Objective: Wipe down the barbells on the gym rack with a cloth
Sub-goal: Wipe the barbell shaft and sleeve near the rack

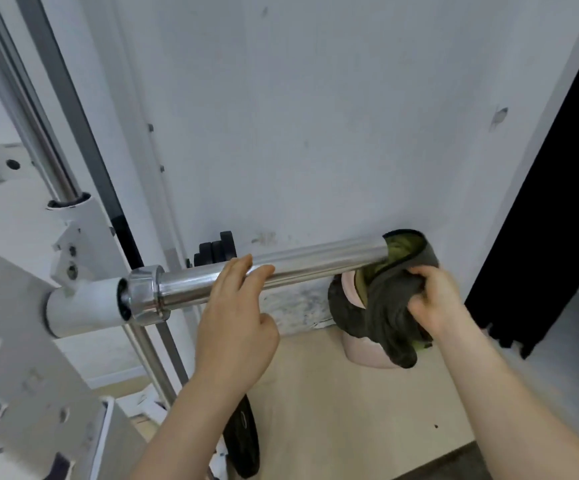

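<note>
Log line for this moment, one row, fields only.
step: wiping bar end | left hand: resting on barbell sleeve | right hand: gripping cloth at sleeve tip | rack: left

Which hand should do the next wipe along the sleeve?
Right. The right hand already grips the cloth, bunched at the free end of the barbell sleeve. The left hand is bare, fingers resting on the sleeve, better placed for steadying.

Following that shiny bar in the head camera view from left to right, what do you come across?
White rack bracket → chrome collar → left hand resting on the barbell sleeve → dark green cloth over the bar's end → right hand gripping the cloth.
</note>
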Demonstrator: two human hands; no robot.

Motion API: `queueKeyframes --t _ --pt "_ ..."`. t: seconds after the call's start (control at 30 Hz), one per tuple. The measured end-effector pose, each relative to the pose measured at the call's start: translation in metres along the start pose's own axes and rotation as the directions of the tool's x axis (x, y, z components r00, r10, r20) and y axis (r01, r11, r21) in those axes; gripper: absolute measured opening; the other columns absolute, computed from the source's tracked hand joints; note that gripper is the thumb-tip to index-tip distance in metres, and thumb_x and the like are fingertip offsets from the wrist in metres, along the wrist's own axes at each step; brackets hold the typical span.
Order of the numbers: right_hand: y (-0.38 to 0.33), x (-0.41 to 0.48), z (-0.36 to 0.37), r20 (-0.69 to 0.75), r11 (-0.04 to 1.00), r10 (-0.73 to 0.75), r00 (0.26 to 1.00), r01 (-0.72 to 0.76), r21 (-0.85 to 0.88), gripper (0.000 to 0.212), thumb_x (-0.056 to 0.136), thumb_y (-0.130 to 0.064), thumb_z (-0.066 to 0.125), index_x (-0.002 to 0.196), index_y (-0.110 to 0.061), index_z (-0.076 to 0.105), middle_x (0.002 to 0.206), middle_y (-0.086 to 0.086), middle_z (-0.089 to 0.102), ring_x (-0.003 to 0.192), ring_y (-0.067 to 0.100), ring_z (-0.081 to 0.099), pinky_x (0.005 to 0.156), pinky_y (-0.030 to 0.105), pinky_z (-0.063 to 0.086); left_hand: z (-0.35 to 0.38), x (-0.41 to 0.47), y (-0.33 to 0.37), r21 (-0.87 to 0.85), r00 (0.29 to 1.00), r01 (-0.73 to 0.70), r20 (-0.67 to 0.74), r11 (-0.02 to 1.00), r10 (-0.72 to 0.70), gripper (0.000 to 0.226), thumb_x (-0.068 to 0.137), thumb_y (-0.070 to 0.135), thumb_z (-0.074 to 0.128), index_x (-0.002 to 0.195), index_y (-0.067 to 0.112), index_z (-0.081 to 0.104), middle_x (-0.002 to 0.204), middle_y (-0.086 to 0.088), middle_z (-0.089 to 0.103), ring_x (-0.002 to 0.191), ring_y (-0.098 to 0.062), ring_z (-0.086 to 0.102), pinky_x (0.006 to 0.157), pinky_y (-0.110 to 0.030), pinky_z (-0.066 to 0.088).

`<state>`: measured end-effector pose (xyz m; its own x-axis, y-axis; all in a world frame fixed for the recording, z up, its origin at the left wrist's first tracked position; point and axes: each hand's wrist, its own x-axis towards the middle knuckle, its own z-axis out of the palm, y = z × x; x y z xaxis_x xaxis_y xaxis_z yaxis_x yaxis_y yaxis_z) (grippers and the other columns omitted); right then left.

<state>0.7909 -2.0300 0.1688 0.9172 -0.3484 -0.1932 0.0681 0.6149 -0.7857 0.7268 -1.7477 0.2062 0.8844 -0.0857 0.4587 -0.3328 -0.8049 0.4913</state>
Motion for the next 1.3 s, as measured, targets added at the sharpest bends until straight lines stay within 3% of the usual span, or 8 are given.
queueKeyframes --t 0.07,0.2,0.47,0.7,0.83,0.93,1.1,1.3 --pt "0.018 -0.013 0.006 0.043 0.918 0.13 0.991 -0.137 0.373 0.041 0.085 -0.008 0.057 0.126 -0.004 0.06 0.127 0.017 0.062 0.115 0.032 0.059 0.101 0.042 0.045 -0.006 -0.004 0.0 -0.03 1.0 0.008 -0.018 1.0 -0.008 0.068 0.075 -0.005 0.051 0.137 0.025 0.047 0.153 0.007 0.028 0.142 -0.01 0.02 0.107 -0.024 0.025" --pt "0.043 -0.043 0.066 0.089 0.801 0.091 0.992 -0.126 0.585 0.031 0.094 -0.016 0.041 0.116 -0.011 0.062 0.125 0.011 0.061 0.113 0.026 0.057 0.108 0.035 0.038 -0.022 -0.01 -0.002 0.024 0.998 0.009 -0.055 1.0 -0.008 0.068 0.075 -0.005 0.052 0.137 0.022 0.048 0.153 0.002 0.03 0.141 -0.017 0.023 0.113 -0.033 0.025" --pt "0.152 -0.148 0.199 0.414 0.688 0.523 0.745 -0.656 0.31 0.035 0.085 -0.015 0.046 0.108 0.0 0.066 0.092 0.02 0.073 0.093 0.032 0.067 0.078 0.037 0.052 -0.049 -0.012 -0.028 0.111 0.951 0.28 -0.166 0.954 -0.26 0.066 0.076 0.007 0.054 0.139 0.019 0.042 0.156 -0.007 0.022 0.144 -0.023 0.012 0.114 -0.047 0.024" --pt "0.065 -0.087 0.153 0.03 0.872 0.26 0.965 -0.248 0.422 0.022 0.088 -0.006 0.036 0.074 -0.018 0.049 0.086 0.008 0.057 0.079 0.023 0.055 0.075 0.029 0.044 -0.048 -0.018 -0.039 0.137 0.961 0.266 -0.111 0.954 -0.252 0.07 0.074 -0.001 0.052 0.138 0.025 0.042 0.158 -0.001 0.017 0.146 -0.017 0.002 0.111 -0.05 0.03" --pt "0.045 -0.061 0.143 -0.293 0.908 0.212 0.932 -0.077 0.412 0.011 0.087 -0.011 0.046 0.092 -0.021 0.05 0.102 0.004 0.057 0.088 0.019 0.056 0.081 0.029 0.046 -0.046 -0.019 -0.04 0.14 0.968 0.238 -0.111 0.961 -0.224 0.071 0.073 -0.001 0.051 0.139 0.024 0.04 0.159 0.0 0.013 0.147 -0.015 -0.002 0.111 -0.051 0.031" --pt "0.082 -0.098 0.183 -0.149 0.888 0.253 0.956 -0.169 0.427 0.015 0.088 -0.009 0.043 0.079 -0.018 0.051 0.082 0.004 0.056 0.069 0.018 0.055 0.066 0.029 0.048 -0.047 -0.021 -0.043 0.139 0.97 0.234 -0.097 0.962 -0.222 0.072 0.075 -0.002 0.05 0.141 0.024 0.038 0.16 0.002 0.01 0.147 -0.013 -0.005 0.112 -0.047 0.031" --pt "0.122 -0.145 0.231 0.074 0.847 0.417 0.906 -0.417 0.33 0.044 0.073 -0.009 0.05 0.114 -0.007 0.065 0.114 0.023 0.065 0.099 0.041 0.064 0.088 0.057 0.051 -0.054 -0.024 -0.049 0.108 0.978 0.2 -0.082 0.974 -0.192 0.059 0.08 0.0 0.047 0.135 0.021 0.048 0.159 0.001 0.017 0.147 -0.014 0.002 0.109 -0.046 0.034" --pt "0.078 -0.168 0.213 0.221 0.932 0.358 0.907 -0.362 -0.026 0.013 0.085 0.0 0.049 0.09 -0.002 0.061 0.098 0.021 0.066 0.086 0.033 0.064 0.088 0.044 0.052 -0.048 -0.023 -0.03 0.017 0.986 0.148 -0.076 0.989 -0.147 0.048 0.08 0.008 0.052 0.126 0.024 0.055 0.139 -0.002 0.047 0.138 -0.025 0.03 0.102 -0.045 0.039"
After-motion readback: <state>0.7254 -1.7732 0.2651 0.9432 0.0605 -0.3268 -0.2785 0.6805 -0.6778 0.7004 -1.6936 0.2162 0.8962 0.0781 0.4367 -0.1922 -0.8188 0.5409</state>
